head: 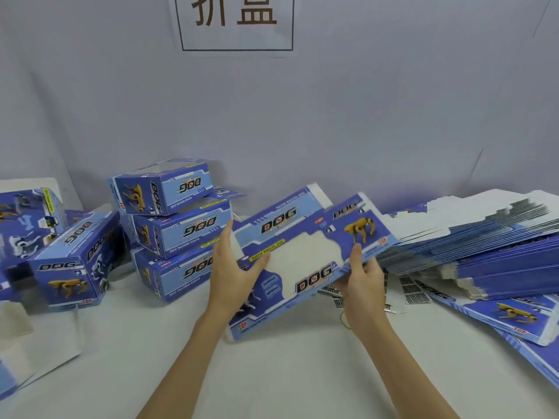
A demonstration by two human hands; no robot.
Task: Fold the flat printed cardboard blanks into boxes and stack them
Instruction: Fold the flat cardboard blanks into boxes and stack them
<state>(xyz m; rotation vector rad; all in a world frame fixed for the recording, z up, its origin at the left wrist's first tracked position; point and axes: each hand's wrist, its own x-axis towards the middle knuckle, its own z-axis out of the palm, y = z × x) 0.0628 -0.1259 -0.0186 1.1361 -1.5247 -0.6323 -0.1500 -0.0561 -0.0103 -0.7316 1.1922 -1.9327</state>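
Folded boxes (178, 234) stand stacked at the bench's (272, 373) left. Mid-frame a flat blank (305, 252) is held above the bench — left hand (234, 267) with fingers straight along its left edge, right hand (361, 273) pinching its near edge. Right — a pile of flat blanks (484, 246).
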